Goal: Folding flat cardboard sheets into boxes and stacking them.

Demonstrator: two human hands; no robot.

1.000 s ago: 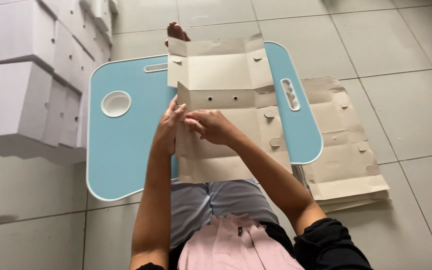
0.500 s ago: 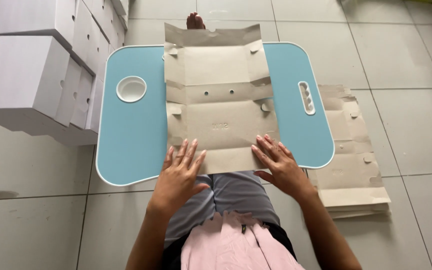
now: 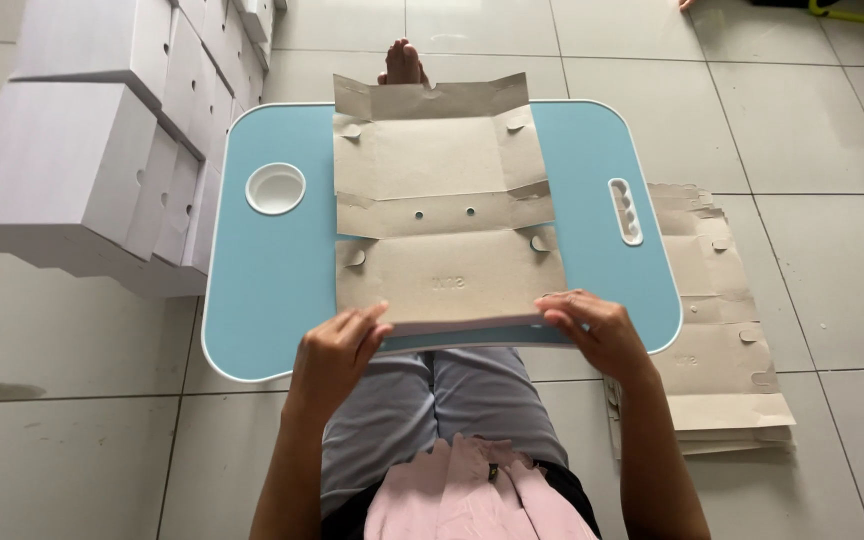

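Note:
A flat brown cardboard box blank (image 3: 442,210) with creases, tabs and two small holes lies across a light blue lap table (image 3: 272,270). My left hand (image 3: 337,350) grips the blank's near left edge, fingers curled over it. At the near right edge, my right hand (image 3: 592,325) pinches the same flap. The near flap looks slightly lifted off the table.
A stack of flat brown blanks (image 3: 722,330) lies on the tiled floor to the right. Folded white boxes (image 3: 92,140) are piled at the left. The table has a round white cup recess (image 3: 275,188) and a slot handle (image 3: 625,210). A foot (image 3: 404,62) shows beyond the table.
Both hands slid from lying flat on the blank to gripping its near edge. Earlier they were pressing folds in the middle; the blank now lies spread flat.

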